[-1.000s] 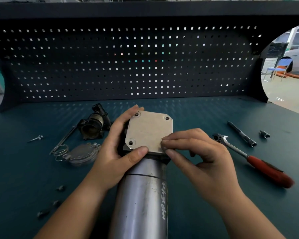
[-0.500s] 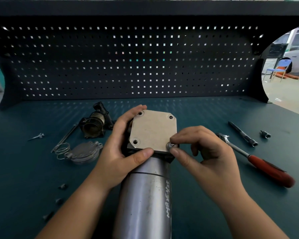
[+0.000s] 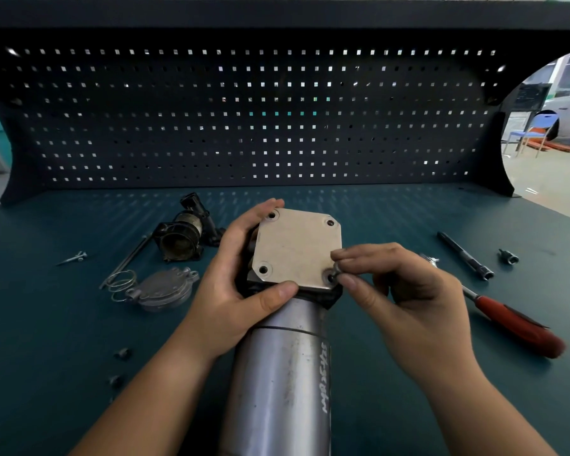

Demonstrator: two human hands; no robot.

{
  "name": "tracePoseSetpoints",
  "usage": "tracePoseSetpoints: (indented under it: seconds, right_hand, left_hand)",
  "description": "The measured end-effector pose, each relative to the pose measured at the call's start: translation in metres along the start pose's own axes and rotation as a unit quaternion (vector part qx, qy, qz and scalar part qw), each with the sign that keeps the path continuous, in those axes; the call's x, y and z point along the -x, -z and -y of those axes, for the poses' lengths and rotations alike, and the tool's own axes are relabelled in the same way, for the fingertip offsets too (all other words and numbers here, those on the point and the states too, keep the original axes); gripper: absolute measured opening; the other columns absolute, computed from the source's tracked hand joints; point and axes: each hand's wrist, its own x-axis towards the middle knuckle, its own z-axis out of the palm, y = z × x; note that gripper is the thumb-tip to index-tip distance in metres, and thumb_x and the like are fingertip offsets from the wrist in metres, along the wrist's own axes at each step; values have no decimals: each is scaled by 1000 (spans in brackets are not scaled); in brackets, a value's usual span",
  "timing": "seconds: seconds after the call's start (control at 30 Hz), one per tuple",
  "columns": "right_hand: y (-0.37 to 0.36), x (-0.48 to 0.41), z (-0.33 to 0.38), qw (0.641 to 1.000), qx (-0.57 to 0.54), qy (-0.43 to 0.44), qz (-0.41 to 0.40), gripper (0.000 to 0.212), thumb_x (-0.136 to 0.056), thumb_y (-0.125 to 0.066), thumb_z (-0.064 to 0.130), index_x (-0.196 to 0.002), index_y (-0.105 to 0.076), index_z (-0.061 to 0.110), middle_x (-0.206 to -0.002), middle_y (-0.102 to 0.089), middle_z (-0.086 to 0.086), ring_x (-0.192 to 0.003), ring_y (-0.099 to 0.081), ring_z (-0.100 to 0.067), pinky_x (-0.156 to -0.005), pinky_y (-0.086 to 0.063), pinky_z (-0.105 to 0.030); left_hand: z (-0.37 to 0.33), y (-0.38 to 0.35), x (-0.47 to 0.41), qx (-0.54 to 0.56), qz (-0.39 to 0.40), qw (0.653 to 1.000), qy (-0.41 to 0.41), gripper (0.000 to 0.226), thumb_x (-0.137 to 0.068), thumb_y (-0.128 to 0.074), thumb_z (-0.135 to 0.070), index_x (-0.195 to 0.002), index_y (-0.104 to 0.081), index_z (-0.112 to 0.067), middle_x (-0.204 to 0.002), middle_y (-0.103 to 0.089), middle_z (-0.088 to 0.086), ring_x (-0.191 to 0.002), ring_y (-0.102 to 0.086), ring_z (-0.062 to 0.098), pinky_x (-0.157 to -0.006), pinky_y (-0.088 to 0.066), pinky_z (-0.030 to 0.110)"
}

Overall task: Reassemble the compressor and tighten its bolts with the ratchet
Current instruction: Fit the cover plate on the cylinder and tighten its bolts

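- At the middle of the teal workbench (image 3: 46,324), the compressor (image 3: 277,373), a grey metal cylinder with handwriting along its side, lies lengthwise with a square cover plate (image 3: 295,248) seated on its far end.
- The left hand (image 3: 237,291) grips the compressor's head, thumb pressed on the plate's near edge and fingers wrapped round its left side.
- The right hand (image 3: 405,297) pinches a small bolt (image 3: 335,274) between thumb and forefinger at the plate's near-right corner hole.
- To the right, the red-handled ratchet (image 3: 514,324) lies untouched on the bench, its head partly hidden behind the right hand.
- Farther right, a slim extension bar (image 3: 464,256) and a small socket (image 3: 508,257) lie apart from each other.
- On the left sit a black housing part (image 3: 181,238), a round grey cap (image 3: 165,291) with a wire spring (image 3: 120,281) against it, and, farther left, a small screw (image 3: 73,258).
- Two loose fasteners (image 3: 123,353) lie near left.
- A dark pegboard (image 3: 244,126) backs the bench; a blue chair (image 3: 537,126) stands beyond at far right.
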Motion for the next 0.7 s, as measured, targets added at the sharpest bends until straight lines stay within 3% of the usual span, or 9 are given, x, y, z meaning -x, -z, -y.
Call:
tracePoseSetpoints:
  seconds: [0.13,0.23,0.33,0.47,0.7]
  right_hand:
    - [-2,1,-1,1000,-20,-16,-3,13,-76,-72,35,-87,-70,28,-92,-72,17,-91,-68,-11,-65,-48,-43]
    - [-2,0,-1,1000,-22,-15,-4,14,-75,-72,35,-87,-70,28,-92,-72,17,-90,-68,-12,-66,-49,-46]
    - [-2,0,0,1000,-16,-7,11,12,-77,-71,35,-85,-70,27,-92,-71,17,-90,-68,-11,-64,-48,-41]
    - [2,-2,-1,1000,22,12,16,11,-77,-69,24,-88,-69,26,-94,-71,15,-86,-67,-9,-63,-43,-22]
    - [-1,0,0,999,48,7,19,12,-76,-69,27,-87,-67,29,-92,-69,17,-80,-62,-8,-63,-40,-16]
  left_hand:
    - [0,-1,0,4,-4,1000,3,70,-72,-64,-22,-135,-35,-16,-131,-50,-22,-119,-50,0,-93,-40,13]
    - [-1,-1,1,5,-6,1000,3,69,-72,-64,-22,-134,-36,-16,-132,-50,-21,-119,-50,0,-92,-41,13]
    - [-1,-1,0,1,-9,1000,1,69,-72,-63,-23,-135,-35,-16,-137,-46,-9,-120,-49,0,-93,-40,13]
    - [-1,-2,0,4,-8,1000,2,69,-72,-63,-23,-135,-35,-15,-140,-43,-2,-122,-48,2,-95,-39,14]
    - [0,-1,1,-1,-12,1000,-1,69,-72,-64,-25,-135,-35,-17,-143,-43,-1,-125,-47,5,-96,-39,16]
